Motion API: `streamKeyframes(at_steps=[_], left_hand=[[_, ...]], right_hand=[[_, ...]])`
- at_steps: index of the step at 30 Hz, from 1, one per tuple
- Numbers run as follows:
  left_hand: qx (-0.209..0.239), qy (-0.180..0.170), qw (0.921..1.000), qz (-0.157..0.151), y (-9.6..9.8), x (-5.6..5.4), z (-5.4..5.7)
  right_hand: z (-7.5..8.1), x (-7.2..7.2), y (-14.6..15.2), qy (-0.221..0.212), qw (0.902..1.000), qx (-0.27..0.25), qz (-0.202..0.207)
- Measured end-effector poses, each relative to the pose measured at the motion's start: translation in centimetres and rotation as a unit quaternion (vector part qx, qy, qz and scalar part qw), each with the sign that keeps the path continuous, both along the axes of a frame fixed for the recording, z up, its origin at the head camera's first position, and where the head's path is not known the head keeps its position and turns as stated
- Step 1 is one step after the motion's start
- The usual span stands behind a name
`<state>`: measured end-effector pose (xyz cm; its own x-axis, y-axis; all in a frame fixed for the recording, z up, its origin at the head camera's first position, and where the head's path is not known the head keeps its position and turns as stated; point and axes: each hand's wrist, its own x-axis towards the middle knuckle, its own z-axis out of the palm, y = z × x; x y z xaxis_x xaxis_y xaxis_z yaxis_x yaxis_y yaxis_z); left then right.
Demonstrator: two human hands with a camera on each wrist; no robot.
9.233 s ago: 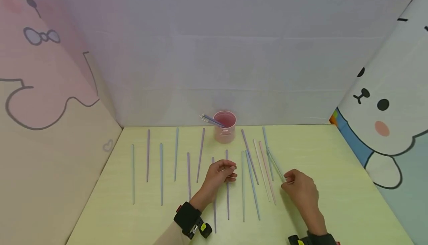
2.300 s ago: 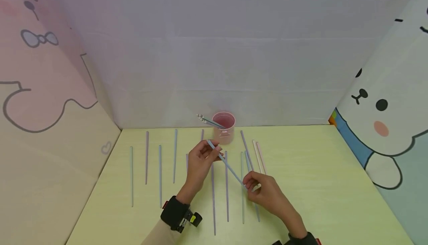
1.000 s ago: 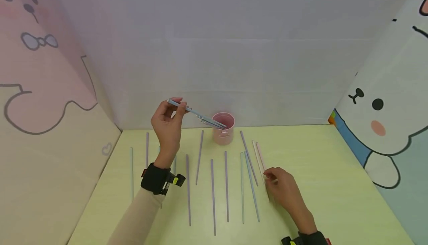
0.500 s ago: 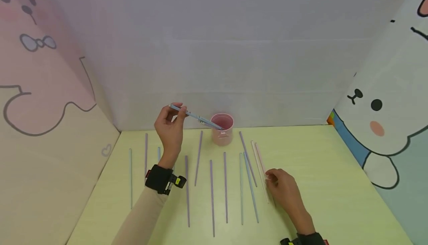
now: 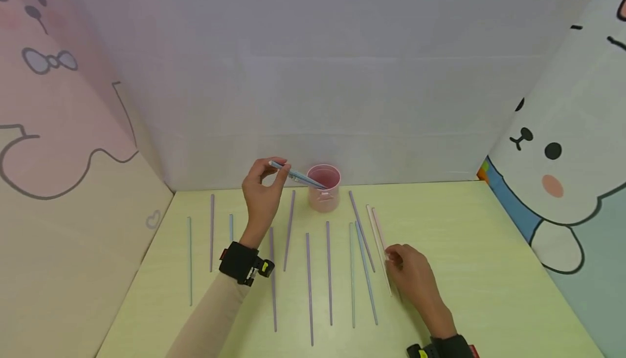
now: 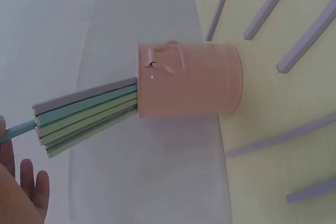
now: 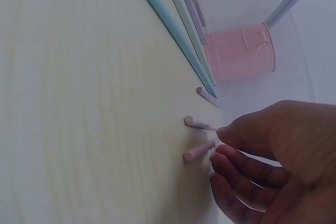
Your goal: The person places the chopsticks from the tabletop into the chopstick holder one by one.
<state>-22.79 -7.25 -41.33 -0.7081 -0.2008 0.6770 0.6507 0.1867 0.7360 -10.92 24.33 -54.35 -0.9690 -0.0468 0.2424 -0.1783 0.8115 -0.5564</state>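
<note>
My left hand [image 5: 261, 203] pinches one end of a light blue pencil [image 6: 21, 129] between thumb and fingers. The pencil slants toward the mouth of a pink bucket-shaped cup [image 5: 324, 201] at the back of the table. Several pencils [image 6: 86, 109] in purple, teal and green lean out of the cup on the side of this hand and overlap the blue one. On the right, my right hand [image 5: 415, 276] pinches a pink pencil [image 7: 199, 151] low over the table, thumb and fingertips at its side. A whitish pencil [image 5: 375, 238] lies just left of it.
Several purple pencils [image 5: 309, 287] lie spread across the pale yellow table [image 5: 489, 271]. A green pencil [image 5: 352, 276] and a blue pencil [image 5: 365, 271] are left of the right hand. Another green pencil [image 5: 189, 260] lies far left. A plain wall cloth [image 5: 391, 119] rises behind the cup.
Since 2.3 s ago, the blue pencil has gone from both hands to the left hand alone, which now has it near the cup. The right hand has moved right to the pink pencil.
</note>
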Motion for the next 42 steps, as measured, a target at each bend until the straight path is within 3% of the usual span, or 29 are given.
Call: streamKeyframes(at_steps=[4,13,16,19,22,26,28,36,42], left_hand=[[-0.029,-0.027,0.9992,0.009,0.3,0.4,-0.1],[-0.031,-0.031,0.999,-0.001,0.0,0.8,-0.9],[-0.015,-0.049,0.9987,0.004,-0.3,1.1,-2.2],[0.017,-0.086,0.9961,0.011,-0.7,1.4,-4.5],[0.061,-0.151,0.9866,0.0,-1.0,2.0,-6.8],[0.111,-0.242,0.9635,-0.031,-1.2,3.2,-8.9],[0.125,-0.271,0.9531,-0.048,-1.2,3.7,-9.8],[0.138,-0.342,0.9254,-0.086,-1.0,4.9,-11.0],[0.138,-0.371,0.9136,-0.094,-0.7,5.4,-11.2]], right_hand=[[0.0,0.1,-0.2,-0.006,1.0,-0.005,0.0],[0.0,-0.5,-0.6,-0.043,0.999,0.002,-0.014],[0.0,-0.7,-0.6,-0.055,0.9982,0.004,-0.025],[0.1,-0.8,-0.8,-0.061,0.9974,0.007,-0.038],[0.1,-0.9,-0.9,-0.066,0.9966,0.008,-0.05],[0.2,-1.1,-0.9,-0.08,0.9946,0.013,-0.064],[0.4,-1.2,-0.9,-0.089,0.9931,0.021,-0.073],[1.7,-1.2,-0.6,-0.16,0.9801,0.06,-0.101],[2.2,-1.0,-0.3,-0.196,0.9725,0.072,-0.103]])
